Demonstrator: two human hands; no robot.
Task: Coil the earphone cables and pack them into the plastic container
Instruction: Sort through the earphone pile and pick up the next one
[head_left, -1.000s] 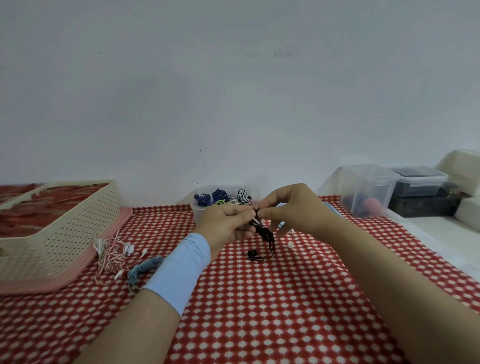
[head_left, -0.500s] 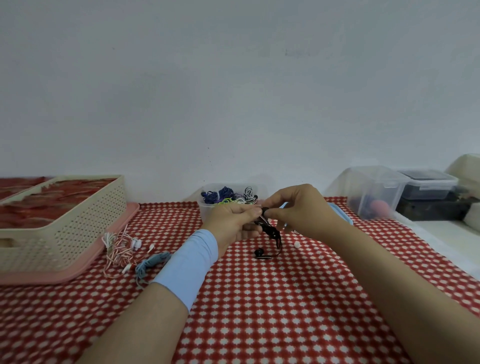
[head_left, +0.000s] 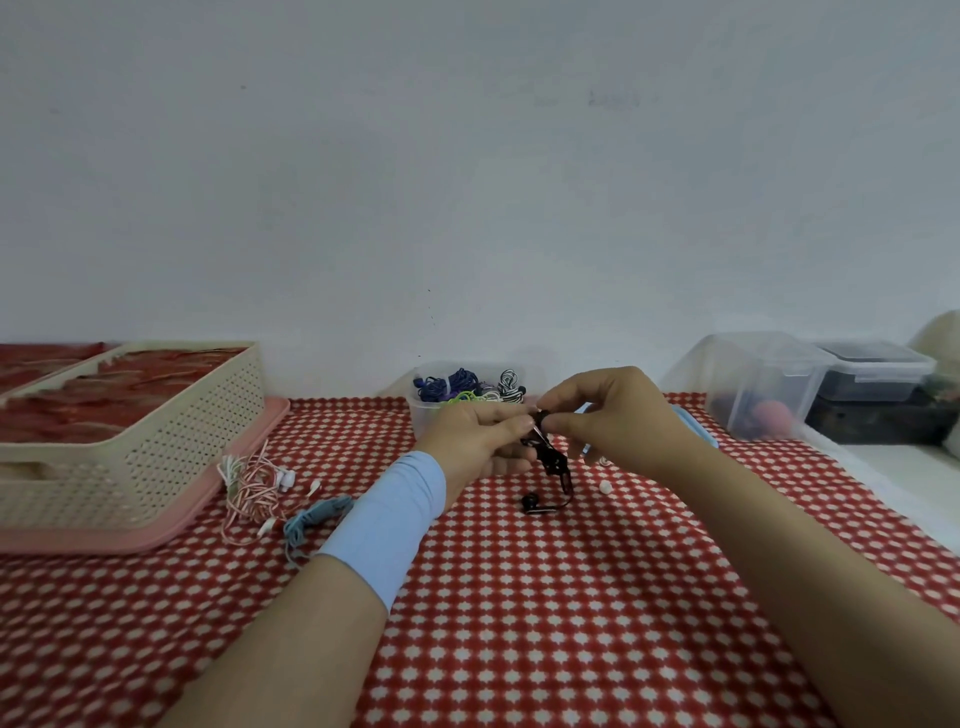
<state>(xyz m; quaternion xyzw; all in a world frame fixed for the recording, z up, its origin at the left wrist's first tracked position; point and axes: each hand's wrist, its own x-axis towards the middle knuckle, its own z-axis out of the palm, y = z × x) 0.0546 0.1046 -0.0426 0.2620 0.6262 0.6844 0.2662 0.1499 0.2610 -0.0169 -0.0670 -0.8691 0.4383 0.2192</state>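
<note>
A black earphone cable (head_left: 551, 458) is bunched between both hands above the checked cloth. My left hand (head_left: 478, 436) grips the bundle from the left. My right hand (head_left: 618, 421) pinches its top end from the right. One black earbud (head_left: 531, 503) hangs down and lies on the cloth. Just behind my hands stands the small clear plastic container (head_left: 423, 415), holding several coiled cables in blue, green and black-and-white. A pink-and-white earphone tangle (head_left: 254, 486) and a pale blue coiled cable (head_left: 314, 517) lie on the cloth to the left.
A cream perforated basket (head_left: 156, 441) on a pink tray (head_left: 239, 457) stands at the left. Clear lidded boxes (head_left: 769, 384) and a dark box (head_left: 878, 410) stand at the back right. A small white ear tip (head_left: 605, 487) lies on the cloth by my right hand.
Both hands have stayed together on the black cable, working its top end. The view has shifted a little, so everything sits slightly further right and lower.
</note>
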